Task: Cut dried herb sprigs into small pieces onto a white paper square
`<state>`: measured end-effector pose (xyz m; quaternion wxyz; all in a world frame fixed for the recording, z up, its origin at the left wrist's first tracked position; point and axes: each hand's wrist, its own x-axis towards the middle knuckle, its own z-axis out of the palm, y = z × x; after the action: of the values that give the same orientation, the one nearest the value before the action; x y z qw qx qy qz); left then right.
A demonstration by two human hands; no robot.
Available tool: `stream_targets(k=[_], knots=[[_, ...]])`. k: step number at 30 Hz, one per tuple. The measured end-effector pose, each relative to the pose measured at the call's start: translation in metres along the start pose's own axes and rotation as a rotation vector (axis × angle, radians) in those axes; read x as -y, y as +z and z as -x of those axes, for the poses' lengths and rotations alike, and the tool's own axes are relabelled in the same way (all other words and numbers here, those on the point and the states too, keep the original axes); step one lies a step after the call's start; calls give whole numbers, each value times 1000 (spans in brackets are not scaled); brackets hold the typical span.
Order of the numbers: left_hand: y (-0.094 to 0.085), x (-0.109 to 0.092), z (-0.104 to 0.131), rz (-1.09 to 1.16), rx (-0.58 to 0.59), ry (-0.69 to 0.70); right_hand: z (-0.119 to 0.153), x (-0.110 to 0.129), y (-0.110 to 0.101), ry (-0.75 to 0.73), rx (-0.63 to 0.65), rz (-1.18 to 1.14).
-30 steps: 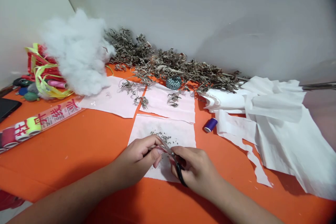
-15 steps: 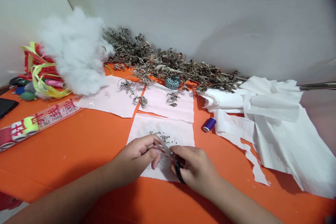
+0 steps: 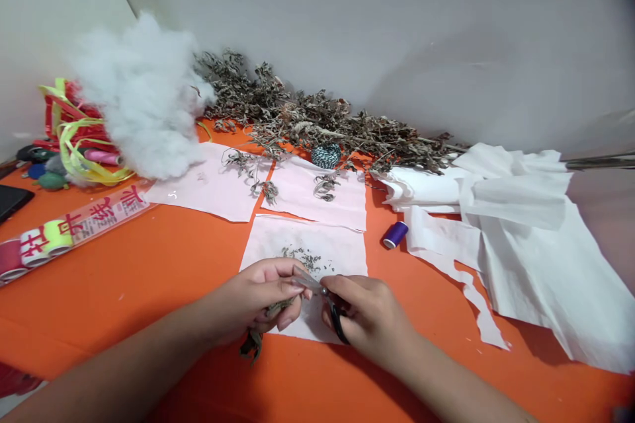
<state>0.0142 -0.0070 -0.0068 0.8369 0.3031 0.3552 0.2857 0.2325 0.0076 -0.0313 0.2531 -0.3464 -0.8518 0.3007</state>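
My left hand (image 3: 272, 291) is closed in a pinch on a dried herb sprig (image 3: 251, 346), whose brown leaves hang below the palm. In my right hand (image 3: 370, 317) are black-handled scissors (image 3: 338, 324), my fingers wrapped round the handles. Their blades meet the left fingertips, where the tip of the sprig is hidden. Beneath both hands lies a white cloth square (image 3: 262, 238). Small cut herb bits (image 3: 307, 258) are scattered on it, just beyond the blades.
Behind lie two more cloth pieces (image 3: 218, 198) with loose sprigs, a bundle of dried stalks (image 3: 317, 119) and a twine ball (image 3: 326, 156). White stuffing (image 3: 143, 99) and packaged thread spools (image 3: 44, 244) sit left. A purple spool (image 3: 395, 235) and crumpled white fabric (image 3: 546, 264) lie right.
My left hand has turned slightly, and the sprig's leaves now show below it. The scissor blades have swung closer together at its fingertips. My right hand stays nearly in place.
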Motion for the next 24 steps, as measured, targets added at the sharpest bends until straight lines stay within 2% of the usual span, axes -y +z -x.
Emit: stream_targets(k=[5, 10, 24], knots=[[-3, 3, -1, 13, -77, 71, -4, 5, -1, 39, -47, 2], [0, 0, 0, -69, -117, 93, -7, 6, 0, 56, -72, 4], [-3, 4, -2, -181, -104, 125, -8, 6, -1, 40, -33, -28]])
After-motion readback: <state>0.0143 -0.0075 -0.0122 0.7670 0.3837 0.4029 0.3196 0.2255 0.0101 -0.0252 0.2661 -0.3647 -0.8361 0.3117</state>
